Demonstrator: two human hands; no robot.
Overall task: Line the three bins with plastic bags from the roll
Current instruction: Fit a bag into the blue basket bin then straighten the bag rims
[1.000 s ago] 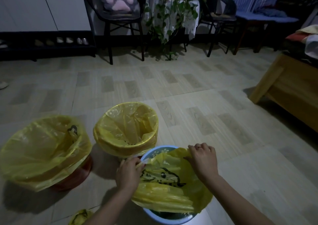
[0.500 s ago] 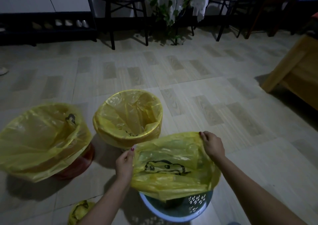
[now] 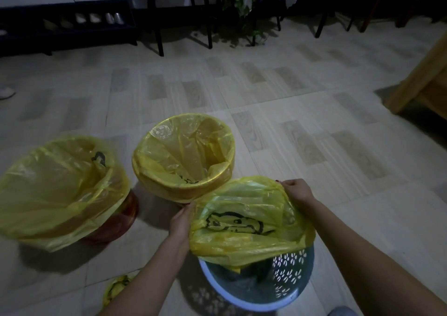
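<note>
Tiled floor (image 3: 266, 93): left hand (image 3: 180, 222), right hand (image 3: 298, 192) pinch yellow bag (image 3: 244, 240) above blue bin (image 3: 285, 291).

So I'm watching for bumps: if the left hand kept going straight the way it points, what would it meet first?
Probably the yellow-lined middle bin: the left hand, gripping the loose yellow plastic bag, points at its near wall, though depth is unclear.
</note>
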